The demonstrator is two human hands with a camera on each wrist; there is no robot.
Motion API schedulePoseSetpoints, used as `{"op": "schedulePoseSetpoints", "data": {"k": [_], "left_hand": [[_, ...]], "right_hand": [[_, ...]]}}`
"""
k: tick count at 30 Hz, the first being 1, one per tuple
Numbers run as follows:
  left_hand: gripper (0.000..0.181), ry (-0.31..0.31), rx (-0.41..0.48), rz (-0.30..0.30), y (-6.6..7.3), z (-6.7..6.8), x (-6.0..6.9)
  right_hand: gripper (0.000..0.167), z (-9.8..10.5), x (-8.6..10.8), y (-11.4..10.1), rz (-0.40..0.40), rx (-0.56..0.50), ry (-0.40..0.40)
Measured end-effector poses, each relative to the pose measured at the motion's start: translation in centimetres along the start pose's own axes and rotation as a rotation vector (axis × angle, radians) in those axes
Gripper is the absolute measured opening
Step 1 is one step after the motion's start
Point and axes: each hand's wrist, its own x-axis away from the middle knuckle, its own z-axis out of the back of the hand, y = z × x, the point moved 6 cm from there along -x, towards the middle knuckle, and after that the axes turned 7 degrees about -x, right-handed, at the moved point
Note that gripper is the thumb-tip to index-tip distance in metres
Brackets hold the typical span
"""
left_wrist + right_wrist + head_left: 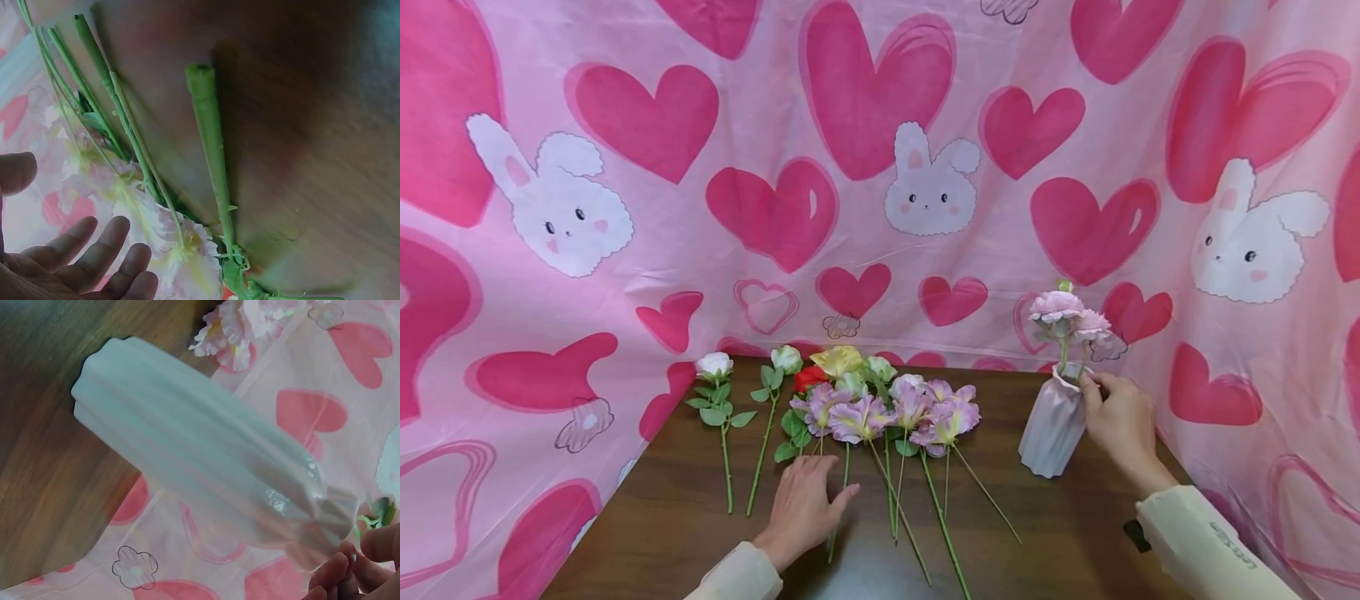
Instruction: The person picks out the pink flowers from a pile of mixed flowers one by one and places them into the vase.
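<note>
My right hand (pixel 1122 425) pinches the rim of a white fluted vase (pixel 1051 429) between thumb and fingers. Pink flowers (pixel 1056 306) stand in the vase's mouth, their lower stems hidden inside. In the right wrist view the vase (pixel 206 444) spans the picture, with the fingertips (pixel 340 565) at its mouth. Over the stems of the flowers on the table, my left hand (pixel 805 500) has its fingers loosely extended and holds nothing. Nearest to it are light purple flowers (pixel 859 419) and a thick green stem (pixel 212 137), seen in the left wrist view.
On the brown table (pixel 647 533), a white rose (pixel 713 365) and another pale rose (pixel 786 359) lie apart at left. A red rose (pixel 809 379) and a yellow flower (pixel 837 360) lie behind the purple ones. A pink heart-patterned cloth (pixel 1000 50) hangs around the table.
</note>
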Motion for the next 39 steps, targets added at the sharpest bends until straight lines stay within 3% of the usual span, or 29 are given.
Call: {"op": "schedulePoseSetpoints", "data": {"k": [7, 18, 30, 39], "left_hand": [[0.052, -0.004, -0.004, 0.007, -0.2, 0.2, -0.2], [0.051, -0.007, -0.02, 0.05, -0.8, 0.1, -0.4], [0.047, -0.083, -0.053, 0.123, -1.5, -0.3, -0.8], [0.051, -0.157, -0.066, 0.158, -2.3, -0.9, -1.1]], "right_hand": [[0.02, 0.4, 0.9, -1.4, 0.085, -0.089, 0.119], [0.021, 0.3, 2.6, -2.1, -0.002, -0.117, 0.119], [0.016, -1.4, 5.5, -2.2, -0.038, -0.127, 0.051], [0.014, -3.4, 7.8, -2.1, -0.031, -0.127, -0.075]]}}
